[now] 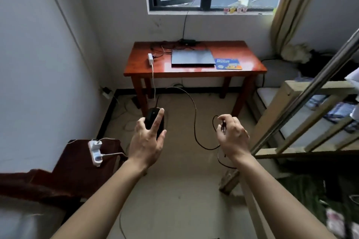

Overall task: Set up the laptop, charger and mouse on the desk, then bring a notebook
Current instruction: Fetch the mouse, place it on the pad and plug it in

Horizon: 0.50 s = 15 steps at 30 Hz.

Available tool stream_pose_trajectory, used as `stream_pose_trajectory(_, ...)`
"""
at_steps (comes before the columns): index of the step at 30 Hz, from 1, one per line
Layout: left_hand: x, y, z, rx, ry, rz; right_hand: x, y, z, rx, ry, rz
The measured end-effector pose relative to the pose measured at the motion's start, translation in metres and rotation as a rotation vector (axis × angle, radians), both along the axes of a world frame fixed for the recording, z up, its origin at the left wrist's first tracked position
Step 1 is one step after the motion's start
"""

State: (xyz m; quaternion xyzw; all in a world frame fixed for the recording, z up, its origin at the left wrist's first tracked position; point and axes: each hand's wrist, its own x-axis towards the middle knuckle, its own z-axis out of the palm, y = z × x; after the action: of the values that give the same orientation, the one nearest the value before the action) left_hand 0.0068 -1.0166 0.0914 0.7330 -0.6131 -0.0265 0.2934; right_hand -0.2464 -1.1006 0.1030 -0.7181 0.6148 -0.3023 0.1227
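Observation:
My left hand (pixel 147 141) grips a black wired mouse (pixel 152 117) in front of me, over the floor. Its black cable (pixel 194 106) loops up and across to my right hand (pixel 232 136), which pinches the cable's end. Ahead stands a red-brown wooden desk (pixel 250 60) under the window. A closed dark grey laptop (pixel 192 58) lies flat at the desk's middle. To the laptop's right lies a blue mouse pad (pixel 228 63). A white charger (pixel 150 58) sits at the desk's left, its white cord hanging off the front edge.
A white power strip (pixel 95 150) with plugs rests on a brown stand at the lower left. A black box (pixel 186 41) and cables lie at the desk's back. A metal pole (pixel 303 95) and wooden bed frame (pixel 291 118) stand at the right. Loose cables lie on the floor.

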Motion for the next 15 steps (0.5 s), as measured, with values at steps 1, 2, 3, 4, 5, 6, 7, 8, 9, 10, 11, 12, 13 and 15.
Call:
stream_pose_trajectory(1, -0.001, -0.021, 0.0, 0.015, -0.032, -0.005, -0.002, -0.018, -0.002, 0.006, 0.003, -0.015)
stream_pose_trajectory(2, -0.002, -0.051, -0.001, 0.019, -0.065, -0.014, -0.003, -0.044, -0.007, 0.007, -0.002, -0.033)
stream_pose_trajectory(3, -0.003, -0.076, -0.001, 0.028, -0.096, -0.017, -0.004, -0.069, -0.011, 0.01, -0.008, -0.045)
stream_pose_trajectory(4, -0.003, -0.1, 0.0, 0.03, -0.118, -0.014, -0.002, -0.094, -0.014, 0.003, -0.015, -0.051)
stream_pose_trajectory(5, -0.002, -0.125, 0.0, 0.042, -0.125, -0.01, -0.001, -0.119, -0.016, -0.001, -0.03, -0.057)
stream_pose_trajectory(6, -0.002, -0.151, -0.002, 0.049, -0.127, -0.001, 0.001, -0.147, -0.02, -0.003, -0.047, -0.055)
stream_pose_trajectory(7, -0.002, -0.183, -0.001, 0.062, -0.123, 0.01, 0.002, -0.179, -0.021, 0.007, -0.058, -0.046)
stream_pose_trajectory(8, -0.001, -0.21, 0.002, 0.075, -0.112, 0.033, 0.004, -0.209, -0.021, 0.02, -0.056, -0.037)
stream_pose_trajectory(9, 0.0, -0.234, 0.007, 0.09, -0.101, 0.049, 0.007, -0.235, -0.019, 0.038, -0.055, -0.029)
stream_pose_trajectory(10, 0.002, -0.254, 0.011, 0.1, -0.096, 0.058, 0.01, -0.257, -0.015, 0.054, -0.064, -0.02)
stream_pose_trajectory(11, 0.002, -0.279, 0.017, 0.09, -0.109, 0.059, 0.011, -0.286, -0.009, 0.051, -0.072, -0.009)
stream_pose_trajectory(12, 0.004, -0.307, 0.025, 0.077, -0.138, 0.054, 0.013, -0.318, -0.002, 0.036, -0.073, 0.005)
stream_pose_trajectory(13, 0.006, -0.322, 0.031, 0.059, -0.158, 0.056, 0.016, -0.337, 0.004, 0.022, -0.079, 0.013)
stream_pose_trajectory(15, 0.013, -0.366, 0.041, 0.036, -0.153, 0.092, 0.023, -0.387, 0.018, -0.002, -0.086, 0.011)
